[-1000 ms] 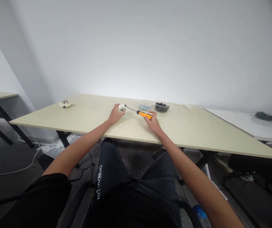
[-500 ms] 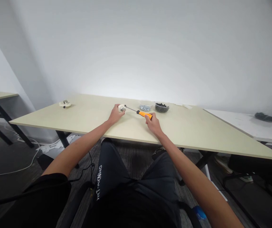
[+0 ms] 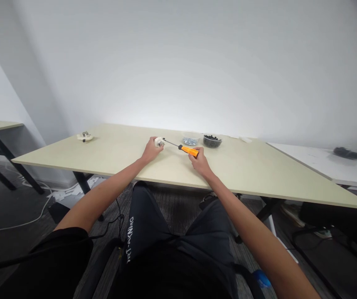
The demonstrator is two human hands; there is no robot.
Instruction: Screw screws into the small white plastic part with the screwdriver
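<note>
My left hand (image 3: 151, 150) is closed around a small cream-coloured part with metal pieces on it (image 3: 158, 142), held just above the table. My right hand (image 3: 200, 161) grips the orange handle of a screwdriver (image 3: 189, 150). Its thin shaft points left, and the tip meets a small black piece (image 3: 163, 139) at the upper right of the cream part. Whether that black piece is a screw or a knob is too small to tell. Beyond the screwdriver stand a clear tub of silvery screws (image 3: 190, 141) and a clear bowl of small black pieces (image 3: 212, 141).
Another cream part with metal on it (image 3: 85, 136) lies at the left of the table (image 3: 128, 132). A white scrap (image 3: 245, 140) lies near the wall. On the white table to the right sits a tray of dark items (image 3: 349, 153). Cables (image 3: 43, 207) trail on the floor.
The screwdriver handle and my right fingers have shifted very slightly, with the fingers turned a little on the handle. My left hand and the cream part stay in place.
</note>
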